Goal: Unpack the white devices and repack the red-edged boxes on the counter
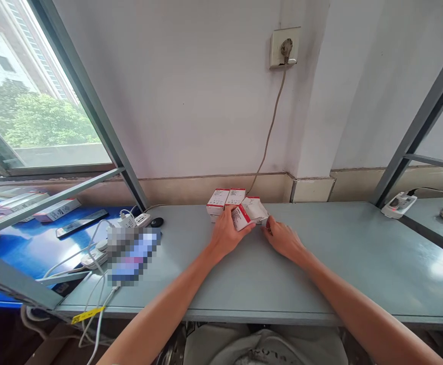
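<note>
My left hand (227, 234) is wrapped round a small white box with a red stripe (241, 217), holding it tilted on the grey shelf (320, 263). My right hand (282, 238) pinches the open flap of that box (257, 209) at its right side. Two more white and red boxes (225, 198) stand side by side just behind, against the wall.
A cable runs from a wall socket (284, 48) down to the shelf. At the left lie a power strip (136, 220), chargers, white cables and a small black object (156, 222). Beyond a metal frame a blue table (24, 243) holds a phone and boxes. A white device (398, 204) sits at the right.
</note>
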`<state>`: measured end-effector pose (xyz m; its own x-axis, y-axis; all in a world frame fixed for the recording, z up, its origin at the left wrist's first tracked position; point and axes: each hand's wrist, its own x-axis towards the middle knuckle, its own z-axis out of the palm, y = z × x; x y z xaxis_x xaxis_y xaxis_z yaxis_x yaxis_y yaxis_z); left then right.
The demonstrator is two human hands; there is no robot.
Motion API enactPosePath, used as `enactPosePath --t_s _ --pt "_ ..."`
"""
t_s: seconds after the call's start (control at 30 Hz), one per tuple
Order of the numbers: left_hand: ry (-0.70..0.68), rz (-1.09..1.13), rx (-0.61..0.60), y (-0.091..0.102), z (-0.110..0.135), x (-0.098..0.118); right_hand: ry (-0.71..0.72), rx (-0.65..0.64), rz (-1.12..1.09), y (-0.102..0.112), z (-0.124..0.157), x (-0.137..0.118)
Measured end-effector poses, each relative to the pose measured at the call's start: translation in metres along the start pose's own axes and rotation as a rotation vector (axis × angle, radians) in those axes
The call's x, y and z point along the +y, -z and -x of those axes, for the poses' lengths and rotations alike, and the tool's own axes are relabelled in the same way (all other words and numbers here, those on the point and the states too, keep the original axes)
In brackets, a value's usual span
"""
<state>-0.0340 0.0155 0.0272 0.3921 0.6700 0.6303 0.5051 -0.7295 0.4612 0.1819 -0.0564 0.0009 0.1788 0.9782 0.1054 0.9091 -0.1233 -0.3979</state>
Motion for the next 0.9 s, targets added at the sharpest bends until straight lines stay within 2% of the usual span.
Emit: enactPosePath --t_s 0.3,0.6,0.73,0.9 --pt "0.050 0.016 0.000 0.002 0.000 0.004 0.047 0.020 -0.048 -0.004 -0.006 0.008" --pt "0.074 0.026 -0.024 0.003 -0.001 0.002 0.009 0.051 -0.093 -0.010 -0.006 0.008" --pt "0.074 0.015 -0.024 0.005 -0.001 0.005 -0.031 0.193 -0.352 -0.009 -0.007 0.005" --pt "0.024 0.003 -0.015 0.006 0.000 0.004 -0.040 0.533 -0.722 0.002 -0.003 -0.003"
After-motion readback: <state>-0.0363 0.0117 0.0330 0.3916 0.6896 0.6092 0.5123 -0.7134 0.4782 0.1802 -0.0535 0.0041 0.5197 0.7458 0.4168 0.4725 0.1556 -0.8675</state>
